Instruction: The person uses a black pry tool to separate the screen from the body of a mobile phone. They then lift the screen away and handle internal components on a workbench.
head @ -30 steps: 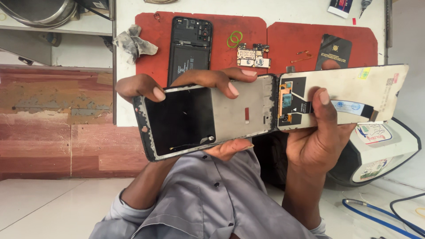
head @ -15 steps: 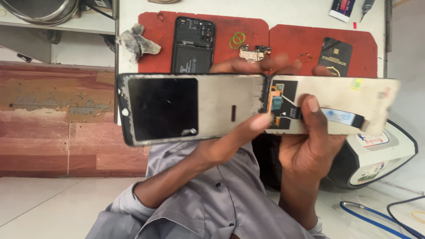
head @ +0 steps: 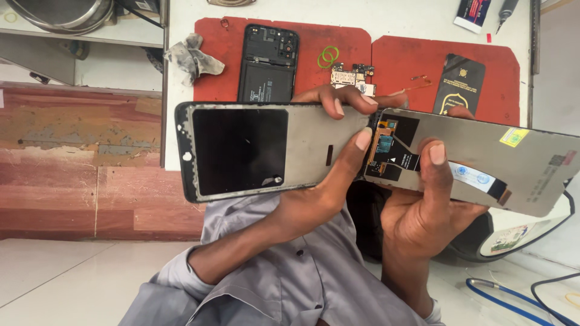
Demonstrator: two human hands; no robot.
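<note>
Phone frame (head: 272, 151) sits at nine o'clock, display panel (head: 483, 163) at three, their ends meeting dead centre. Left hand (head: 320, 193) grips the frame from six o'clock; right hand (head: 423, 211) clamps the panel from five. Behind them, up at twelve, two mats (head: 362, 54) lie side by side on the table (head: 411, 18), with an opened phone body (head: 269, 63) on the eleven o'clock mat and a crumpled cloth (head: 190, 54) at its ten o'clock.

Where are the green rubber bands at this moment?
In the head view, the green rubber bands lie on the left red mat, between the opened phone and the small circuit board.
</note>
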